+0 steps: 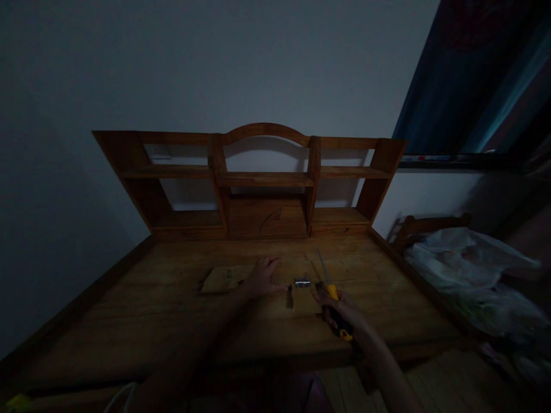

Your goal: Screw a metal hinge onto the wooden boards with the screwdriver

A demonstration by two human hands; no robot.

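Note:
My right hand [340,312] is wrapped round the yellow and black handle of a screwdriver [332,291]. Its thin metal shaft points up and away, toward the back of the desk. Just left of that hand, a small shiny metal hinge [302,282] sits at the far edge of a small wooden piece [305,301]. My left hand [260,278] is open, its thumb stretched toward the hinge and its fingers pointing forward. Beside it on the left lies a flat, light wooden piece [221,279], partly covered by the hand. Dim light blurs small details.
The wooden desk [129,321] carries a shelf unit [264,180] along its back, against the wall. Raised edges border both sides of the desktop. Right of the desk are filled plastic bags [469,258] and a dark blue curtain [465,86].

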